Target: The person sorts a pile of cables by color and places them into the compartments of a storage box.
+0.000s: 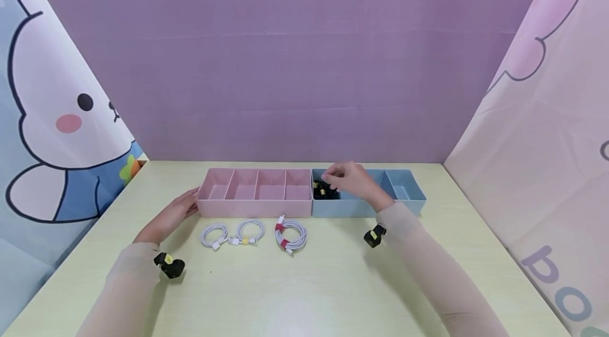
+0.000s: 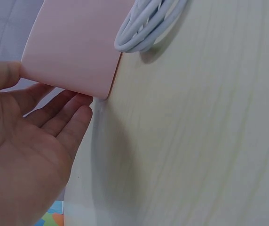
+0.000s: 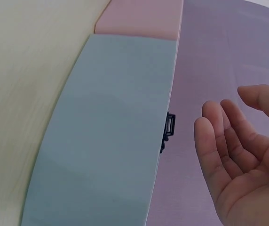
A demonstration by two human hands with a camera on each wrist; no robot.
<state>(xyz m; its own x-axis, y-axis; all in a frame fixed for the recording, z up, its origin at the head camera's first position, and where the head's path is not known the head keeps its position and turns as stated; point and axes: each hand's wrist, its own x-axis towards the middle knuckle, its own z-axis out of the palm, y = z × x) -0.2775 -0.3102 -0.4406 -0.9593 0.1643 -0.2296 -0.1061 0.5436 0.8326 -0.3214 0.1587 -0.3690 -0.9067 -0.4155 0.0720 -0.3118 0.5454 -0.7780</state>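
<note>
At the table's back, a pink divided box [image 1: 254, 208] stands end to end with a blue divided box [image 1: 344, 209]. My left hand [image 1: 173, 214] rests against the pink box's left end, its fingers touching the end wall [image 2: 78, 47]. Over the blue box's leftmost compartment hovers my right hand [image 1: 351, 178], fingers loosely bent, nothing visible between them. Below it, black items [image 1: 325, 192] with yellow bits fill that compartment; their kind is unclear. One black buckle-like piece [image 3: 170, 125] shows above the rim in the right wrist view.
In front of the pink box lie three coiled white cables: a plain-looking one [image 1: 214, 235], one with a yellow tie [image 1: 249, 231] and a thicker one with red ties [image 1: 291, 235]. A purple cloth [image 1: 295, 62] hangs behind the table [image 1: 266, 295]; printed cloths flank it.
</note>
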